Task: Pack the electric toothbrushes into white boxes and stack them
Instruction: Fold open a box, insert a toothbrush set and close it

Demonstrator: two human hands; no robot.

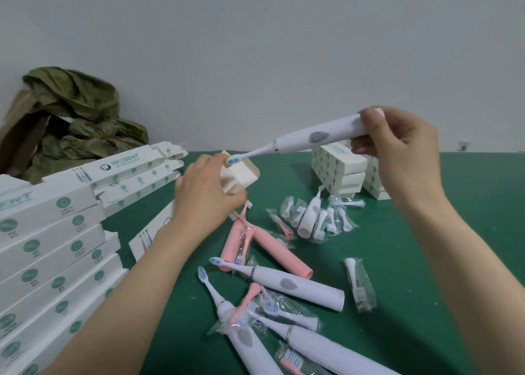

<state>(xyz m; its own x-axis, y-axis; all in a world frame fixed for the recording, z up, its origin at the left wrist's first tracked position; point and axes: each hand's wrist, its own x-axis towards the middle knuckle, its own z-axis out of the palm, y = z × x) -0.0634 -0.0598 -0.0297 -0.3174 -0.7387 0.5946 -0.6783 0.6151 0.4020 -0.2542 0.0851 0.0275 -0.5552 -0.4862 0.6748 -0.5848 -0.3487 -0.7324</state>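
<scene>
My right hand (397,144) grips the base of a white electric toothbrush (306,140) and holds it in the air, its bristle head pointing down-left into the open mouth of a white box (238,175). My left hand (204,198) grips that box near its open end, the rest of the box running down-left under my wrist. More white toothbrushes (287,283) and two pink ones (272,249) lie loose on the green table (412,246). Several spare brush heads in clear bags (315,218) lie behind them.
A tall stack of long white boxes (51,255) fills the left side, with more boxes (133,170) behind it. Small white cartons (341,170) stand stacked at the back. A crumpled green bag (74,119) leans against the grey wall.
</scene>
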